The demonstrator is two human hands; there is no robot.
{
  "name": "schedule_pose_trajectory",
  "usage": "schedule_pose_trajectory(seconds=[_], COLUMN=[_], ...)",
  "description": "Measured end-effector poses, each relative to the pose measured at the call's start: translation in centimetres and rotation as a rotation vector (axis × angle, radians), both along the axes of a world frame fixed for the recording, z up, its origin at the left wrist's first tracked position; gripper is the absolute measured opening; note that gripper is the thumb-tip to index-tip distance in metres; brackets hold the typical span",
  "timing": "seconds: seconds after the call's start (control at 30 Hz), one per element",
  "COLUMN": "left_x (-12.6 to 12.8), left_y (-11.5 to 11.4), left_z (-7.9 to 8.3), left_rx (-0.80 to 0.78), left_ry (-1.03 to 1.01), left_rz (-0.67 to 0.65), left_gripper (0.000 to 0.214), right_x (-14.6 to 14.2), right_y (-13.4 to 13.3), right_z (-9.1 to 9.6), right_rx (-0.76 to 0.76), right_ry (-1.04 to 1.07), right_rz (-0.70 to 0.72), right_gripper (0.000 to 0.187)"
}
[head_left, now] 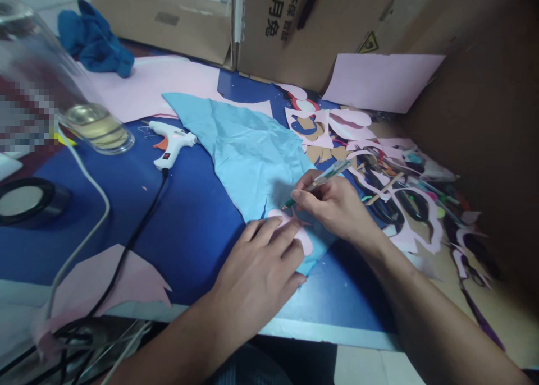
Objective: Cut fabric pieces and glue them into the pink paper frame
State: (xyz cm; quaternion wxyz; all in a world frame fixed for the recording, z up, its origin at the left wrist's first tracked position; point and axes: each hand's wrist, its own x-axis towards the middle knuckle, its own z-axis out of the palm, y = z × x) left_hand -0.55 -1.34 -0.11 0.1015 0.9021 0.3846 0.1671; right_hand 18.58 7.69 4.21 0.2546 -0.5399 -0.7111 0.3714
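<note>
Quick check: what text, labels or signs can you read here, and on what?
"环保智能", sideways, on the cardboard box; the larger characters beside it look like "月兔", the first one unsure.
Yellow warning triangle on that box: symbol too small to read.
Label on the left box: blurred.
Print on the pen in the right hand: unreadable.

Left hand (261, 264): flat, palm down, fingers extended, thumb seemingly tucked under. Right hand (337, 205): fingertips pinched, writing grip.
</note>
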Motion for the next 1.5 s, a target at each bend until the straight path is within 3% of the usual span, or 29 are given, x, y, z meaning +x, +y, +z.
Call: schedule_pose_trajectory(seconds=[0.6, 0.93, 1.23, 1.5], left_x=[0.1, 0.1, 0.0, 0.0], left_y=[0.0, 0.1, 0.1, 0.1], left_z=[-0.1, -0.2, 0.0, 0.1], left_rx=[-0.021, -0.006, -0.003, -0.014], left_ry=[-0.025, -0.027, -0.014, 0.004], left_rz=[0.007, 0.003, 0.003, 0.001], left_gripper=[0.038, 0.038, 0.038, 0.039], right_x=[-1.4, -0.9, -0.5, -0.2], right_y=[-0.4, -0.1, 0.0, 0.0], right_z=[-0.7, -0.7, -0.1, 0.1], right_rx=[0.038, 0.041, -0.007, 0.035], right_ry=[0.02, 0.024, 0.035, -0.033], right_rz=[0.052, 0.025, 0.0, -0.001], right_gripper=[0.021, 0.026, 0.016, 0.023])
